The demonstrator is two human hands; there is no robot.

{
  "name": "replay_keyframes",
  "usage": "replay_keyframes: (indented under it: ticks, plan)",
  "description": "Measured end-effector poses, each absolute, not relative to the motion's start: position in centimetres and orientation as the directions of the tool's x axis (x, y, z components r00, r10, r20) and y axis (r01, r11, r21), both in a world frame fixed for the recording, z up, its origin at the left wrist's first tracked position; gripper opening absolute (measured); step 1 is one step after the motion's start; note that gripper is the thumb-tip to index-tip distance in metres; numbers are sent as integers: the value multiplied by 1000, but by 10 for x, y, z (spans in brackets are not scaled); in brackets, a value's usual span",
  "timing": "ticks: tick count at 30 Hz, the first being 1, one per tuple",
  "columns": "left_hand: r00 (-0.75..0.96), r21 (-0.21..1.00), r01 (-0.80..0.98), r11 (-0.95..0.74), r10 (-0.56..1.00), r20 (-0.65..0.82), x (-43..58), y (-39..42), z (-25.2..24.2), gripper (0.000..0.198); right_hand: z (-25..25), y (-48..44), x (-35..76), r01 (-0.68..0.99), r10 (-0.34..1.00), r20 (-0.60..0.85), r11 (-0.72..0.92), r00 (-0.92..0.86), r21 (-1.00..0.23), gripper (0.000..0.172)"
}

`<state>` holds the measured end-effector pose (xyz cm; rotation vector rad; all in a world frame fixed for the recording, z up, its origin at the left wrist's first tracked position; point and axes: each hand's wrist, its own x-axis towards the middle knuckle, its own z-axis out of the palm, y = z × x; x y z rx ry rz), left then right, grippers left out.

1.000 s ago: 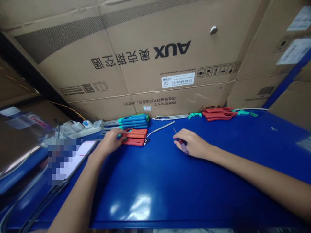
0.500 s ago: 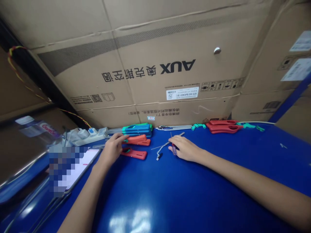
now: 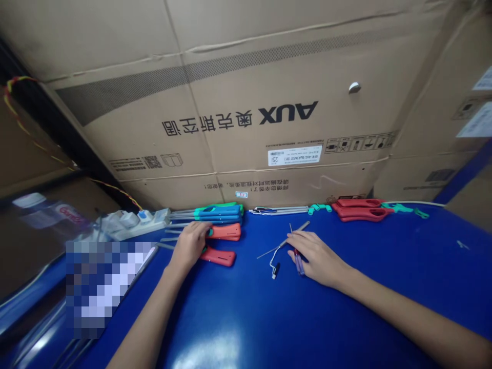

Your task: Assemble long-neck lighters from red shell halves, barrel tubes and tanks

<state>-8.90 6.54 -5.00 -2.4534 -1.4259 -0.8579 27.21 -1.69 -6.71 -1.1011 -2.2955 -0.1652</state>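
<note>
My left hand (image 3: 191, 245) is closed at the neck of an orange long-necked lighter (image 3: 226, 232) on the blue table. A redder lighter (image 3: 221, 255) lies just nearer to me, partly behind the fingers. Metal tubes stick out left of the hand. My right hand (image 3: 317, 259) is closed around a small screwdriver (image 3: 299, 263) with a clear purple-red handle, its thin shaft pointing up and away. Under its fingertips lies a slim metal tube (image 3: 303, 227) with a thin rod (image 3: 269, 252) and a white wire ending in a small connector (image 3: 274, 275).
Behind stand blue-handled lighters (image 3: 221, 211), several metal tubes with wires (image 3: 284, 210), teal plastic parts (image 3: 320, 208) and red handle shells (image 3: 359, 210) along a cardboard box (image 3: 246, 77). At left are a power strip (image 3: 144, 225), a bottle (image 3: 52, 218) and a blurred-out device.
My right hand has come nearer and to the right with the screwdriver, and the slim tube has shifted with it. The orange handles under my left hand now overlap more evenly. The view has shifted slightly.
</note>
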Motion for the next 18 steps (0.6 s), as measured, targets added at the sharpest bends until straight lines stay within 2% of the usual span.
replay_keyframes:
  ticks: [3, 13, 18]
  plan:
    - [384, 107, 845, -524, 734, 560, -87, 67, -52, 36, -58, -9, 260, 708, 619, 566, 701, -545, -86, 18]
    - [327, 85, 897, -435, 779, 535, -77, 62, -48, 26, -61, 42, 166, 565, 516, 640, 811, -569, -151, 12]
    - [323, 119, 887, -446, 784, 531, -76, 61, -45, 26, -71, 51, 164, 537, 473, 686, 832, -553, -141, 17]
